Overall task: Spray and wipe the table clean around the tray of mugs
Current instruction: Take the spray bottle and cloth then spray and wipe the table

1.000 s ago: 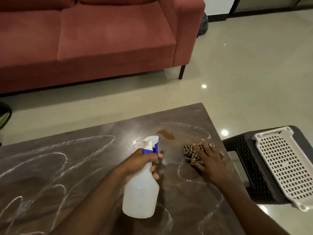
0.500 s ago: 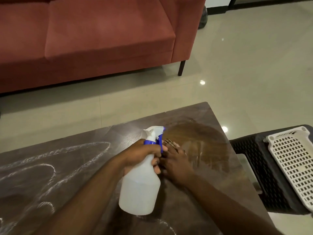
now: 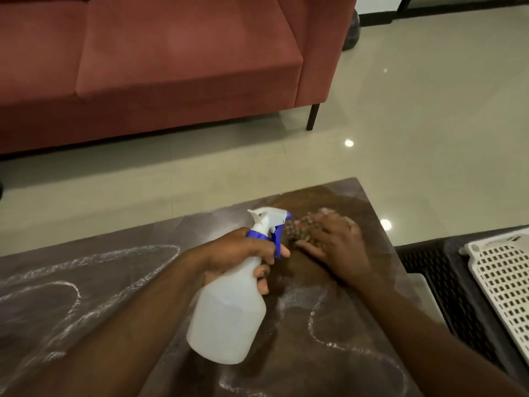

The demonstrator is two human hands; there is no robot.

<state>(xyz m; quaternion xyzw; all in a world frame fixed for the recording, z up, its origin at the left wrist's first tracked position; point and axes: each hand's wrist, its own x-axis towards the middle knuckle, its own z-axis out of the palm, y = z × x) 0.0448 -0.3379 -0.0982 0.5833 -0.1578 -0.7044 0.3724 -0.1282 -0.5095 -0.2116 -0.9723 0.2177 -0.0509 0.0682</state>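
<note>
My left hand (image 3: 237,250) grips a white spray bottle (image 3: 229,319) with a blue trigger, held over the dark brown table (image 3: 329,339). My right hand (image 3: 335,247) lies flat on a patterned brown cloth (image 3: 300,229) near the table's far right corner, and the cloth is blurred. White streaky rings of residue (image 3: 71,285) cover the left and front of the table. The patch around the cloth looks darker and free of streaks. No tray of mugs is in view.
A red sofa (image 3: 171,58) stands across the tiled floor (image 3: 429,124) behind the table. To the right sits a dark woven stool (image 3: 438,282) with a white perforated plastic basket (image 3: 503,285) on it.
My right hand slid the cloth from the right edge toward the bottle, then out to the far corner, leaving a darker wiped patch. The bottle stayed in my left hand.
</note>
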